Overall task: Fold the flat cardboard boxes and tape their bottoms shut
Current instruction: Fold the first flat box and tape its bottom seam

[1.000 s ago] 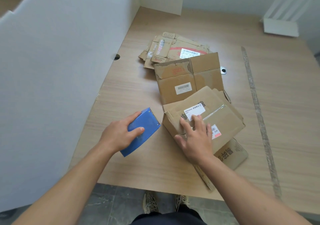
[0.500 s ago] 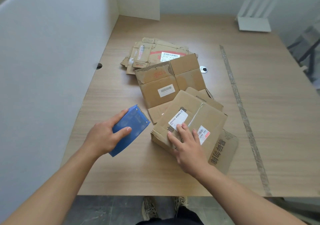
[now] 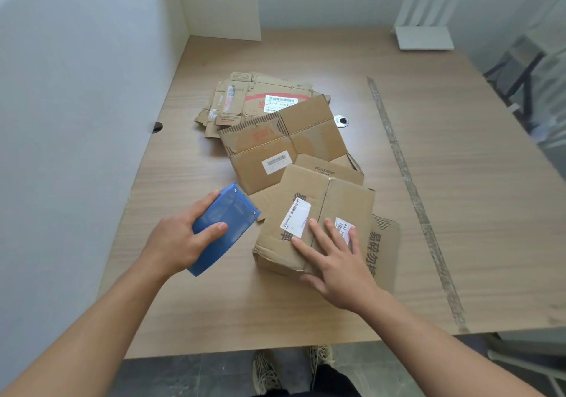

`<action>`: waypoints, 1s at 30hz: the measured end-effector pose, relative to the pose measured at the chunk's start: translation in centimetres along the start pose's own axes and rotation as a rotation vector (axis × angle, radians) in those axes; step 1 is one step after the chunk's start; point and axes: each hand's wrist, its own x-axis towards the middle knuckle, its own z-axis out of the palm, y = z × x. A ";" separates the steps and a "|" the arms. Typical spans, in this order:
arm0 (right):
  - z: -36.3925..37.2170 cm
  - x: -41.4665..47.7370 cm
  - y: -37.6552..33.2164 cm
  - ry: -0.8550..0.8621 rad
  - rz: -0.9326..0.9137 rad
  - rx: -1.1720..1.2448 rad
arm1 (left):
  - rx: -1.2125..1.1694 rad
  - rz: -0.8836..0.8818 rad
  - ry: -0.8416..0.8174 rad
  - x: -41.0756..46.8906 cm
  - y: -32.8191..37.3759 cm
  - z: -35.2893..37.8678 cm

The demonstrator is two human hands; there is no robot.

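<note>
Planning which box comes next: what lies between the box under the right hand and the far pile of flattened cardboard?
Head view: a flat barcoded box lies between the folded box and the far pile, plus another flat piece showing its edge.

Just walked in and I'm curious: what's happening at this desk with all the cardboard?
A person is putting together cardboard boxes at a wooden table. Their left hand grips a blue tape dispenser, held just left of a folded box. Their right hand presses flat on that box's closed flaps, near the middle seam. More flattened boxes lie behind it, and a printed flat box pokes out from under its right side. I cannot tell whether tape is on the seam yet.
</note>
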 end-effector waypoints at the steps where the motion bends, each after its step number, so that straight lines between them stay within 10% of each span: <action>1: 0.0 0.2 -0.1 0.000 -0.006 -0.001 | 0.001 0.005 -0.002 0.1 0.1 0.1; 19: -1.0 2.2 3.9 0.020 0.189 0.111 | 0.075 0.156 -0.110 1.0 3.1 0.6; 30: -7.3 1.3 3.4 0.112 0.014 0.939 | 0.430 0.903 0.011 0.9 4.7 1.0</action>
